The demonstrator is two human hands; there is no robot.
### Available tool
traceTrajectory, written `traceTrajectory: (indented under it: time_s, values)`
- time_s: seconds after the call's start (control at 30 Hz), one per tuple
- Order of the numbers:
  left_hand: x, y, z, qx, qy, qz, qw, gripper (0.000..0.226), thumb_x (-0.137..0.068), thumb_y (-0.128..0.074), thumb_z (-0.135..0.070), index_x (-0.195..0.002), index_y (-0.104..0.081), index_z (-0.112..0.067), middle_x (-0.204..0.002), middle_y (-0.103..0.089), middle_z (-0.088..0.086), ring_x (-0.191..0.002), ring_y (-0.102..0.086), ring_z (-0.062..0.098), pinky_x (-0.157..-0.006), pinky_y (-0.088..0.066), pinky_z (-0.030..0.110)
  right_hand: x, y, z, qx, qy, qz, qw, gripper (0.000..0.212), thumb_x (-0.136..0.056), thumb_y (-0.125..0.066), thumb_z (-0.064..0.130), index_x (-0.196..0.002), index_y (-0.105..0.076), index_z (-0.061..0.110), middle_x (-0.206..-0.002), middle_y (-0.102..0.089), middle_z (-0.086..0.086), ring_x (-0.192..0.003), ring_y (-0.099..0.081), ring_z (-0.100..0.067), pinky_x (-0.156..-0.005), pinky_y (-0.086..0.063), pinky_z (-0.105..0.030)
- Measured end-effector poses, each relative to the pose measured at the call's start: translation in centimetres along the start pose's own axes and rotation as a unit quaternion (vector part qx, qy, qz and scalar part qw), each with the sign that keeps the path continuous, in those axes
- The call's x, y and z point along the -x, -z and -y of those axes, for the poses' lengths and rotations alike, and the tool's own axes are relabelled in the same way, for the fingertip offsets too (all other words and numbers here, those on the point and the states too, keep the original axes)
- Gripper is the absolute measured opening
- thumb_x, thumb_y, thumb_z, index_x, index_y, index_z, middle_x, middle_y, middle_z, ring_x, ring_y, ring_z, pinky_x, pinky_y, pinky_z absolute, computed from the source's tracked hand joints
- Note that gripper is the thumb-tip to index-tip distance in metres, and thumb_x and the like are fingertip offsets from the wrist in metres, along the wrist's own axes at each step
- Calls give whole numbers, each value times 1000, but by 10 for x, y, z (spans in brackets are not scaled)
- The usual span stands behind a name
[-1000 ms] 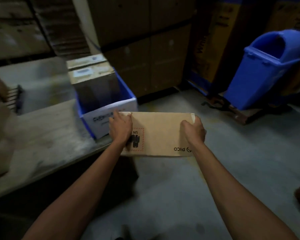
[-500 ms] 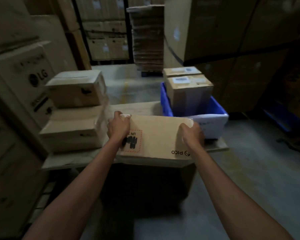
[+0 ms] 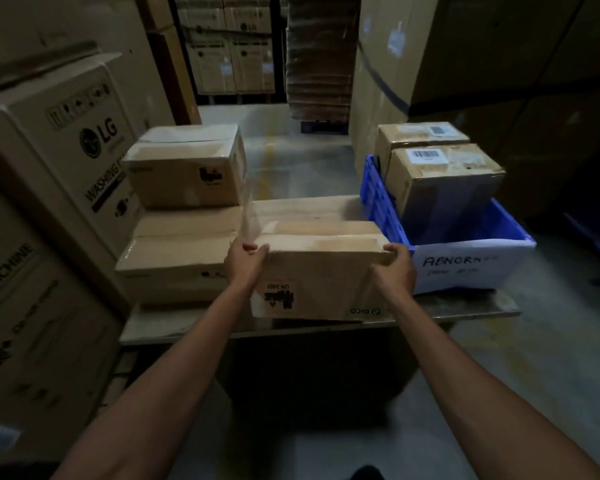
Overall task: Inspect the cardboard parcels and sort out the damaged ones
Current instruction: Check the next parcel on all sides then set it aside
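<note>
A brown cardboard parcel (image 3: 319,271) with a PICO mark and a UN label sits at the front of the table (image 3: 312,209). My left hand (image 3: 245,263) grips its upper left corner, beside a loose strip of clear tape. My right hand (image 3: 395,268) grips its upper right corner. Left of it stand two stacked parcels, the lower (image 3: 177,258) and the upper (image 3: 184,168). On the right, a blue bin (image 3: 381,209) with a white "ABNORM" label holds two parcels, the near one (image 3: 444,181) and the far one (image 3: 420,133).
Large LG washing machine cartons (image 3: 63,161) stand close on the left. Tall stacked cartons (image 3: 395,64) rise behind the bin. A concrete aisle (image 3: 291,157) runs back from the table towards more stacked boxes.
The view swung left from the floor and a blue waste bin to the table. The parcel I hold in both hands moved from beside the bin to the table's front, now tilted upright.
</note>
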State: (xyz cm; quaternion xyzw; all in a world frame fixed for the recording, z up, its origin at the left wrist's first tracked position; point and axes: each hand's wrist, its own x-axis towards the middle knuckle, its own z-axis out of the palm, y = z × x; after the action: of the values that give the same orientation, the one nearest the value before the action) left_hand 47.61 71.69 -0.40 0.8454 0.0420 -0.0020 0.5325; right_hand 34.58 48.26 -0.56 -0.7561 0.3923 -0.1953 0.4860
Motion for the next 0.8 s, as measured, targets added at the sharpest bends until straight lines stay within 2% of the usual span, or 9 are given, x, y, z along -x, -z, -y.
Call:
traceTrajectory:
  time_s: [0.07, 0.17, 0.23, 0.33, 0.43, 0.57, 0.7, 0.73, 0.8]
  values:
    - [-2, -13, 20, 24, -4, 27, 999, 22, -90, -72, -23, -99, -61, -7, -95, -60, 1, -90, -57, 18, -78, -49, 31, -10, -8, -15, 31, -1, -4, 999, 40, -88, -67, 5, -121, -54, 24, -128, -61, -6, -117, -58, -28, -97, -51, -43]
    - [-9, -29, 38, 32, -19, 51, 998, 20, -88, -74, -16, -94, -61, -3, -86, -60, 5, -79, -56, 16, -74, -48, 31, -30, -18, -35, 77, 11, 2, 997, 35, -88, -68, 5, -113, -54, 25, -124, -62, -5, -114, -60, -27, -94, -53, -46]
    - [-21, -40, 43, 4, -20, 63, 998, 14, -89, -73, -14, -87, -59, -9, -83, -61, 5, -76, -57, 15, -75, -49, 32, -46, -27, -41, 109, 20, 17, 994, 34, -86, -71, 6, -107, -54, 27, -121, -63, -5, -109, -62, -25, -90, -56, -46]
    - [-45, -58, 52, -71, -29, 50, 996, 21, -85, -73, -11, -75, -59, -22, -87, -64, 3, -81, -62, 19, -74, -52, 34, -71, -38, -51, 151, 48, 44, 986, 29, -84, -72, 4, -101, -57, 23, -114, -64, -8, -101, -64, -26, -88, -55, -44]
    - [-58, -71, 58, -111, -38, 38, 992, 28, -82, -73, -5, -71, -59, -27, -90, -64, 3, -87, -62, 22, -70, -45, 28, -92, -44, -55, 164, 65, 75, 981, 25, -85, -72, 5, -101, -60, 21, -115, -60, -6, -99, -63, -24, -86, -52, -36]
    - [-65, -80, 58, -129, -57, 18, 990, 30, -84, -72, -3, -70, -59, -26, -86, -57, -5, -86, -59, 19, -69, -42, 27, -115, -49, -61, 146, 95, 115, 978, 26, -87, -74, 11, -109, -63, 20, -122, -59, -1, -108, -60, -19, -89, -48, -29]
    - [-71, -81, 56, -154, -65, 14, 986, 30, -87, -70, -5, -71, -57, -26, -99, -62, 5, -95, -61, 21, -67, -38, 17, -129, -57, -54, 154, 101, 152, 971, 31, -89, -73, 19, -118, -60, 21, -134, -55, -3, -123, -55, -21, -97, -46, -30]
    - [-70, -81, 54, -167, -71, 13, 983, 25, -88, -69, -4, -74, -59, -23, -108, -62, 9, -103, -60, 21, -73, -40, 18, -128, -62, -52, 187, 109, 154, 964, 33, -90, -71, 22, -121, -59, 21, -144, -48, -6, -134, -48, -25, -105, -43, -34]
    - [-68, -85, 50, -208, -111, 1, 972, 9, -91, -65, -5, -88, -67, -13, -132, -56, 15, -122, -52, 26, -93, -40, 25, -121, -77, -43, 266, 191, 133, 935, 36, -93, -66, 26, -127, -57, 20, -161, -29, -14, -150, -28, -30, -120, -29, -46]
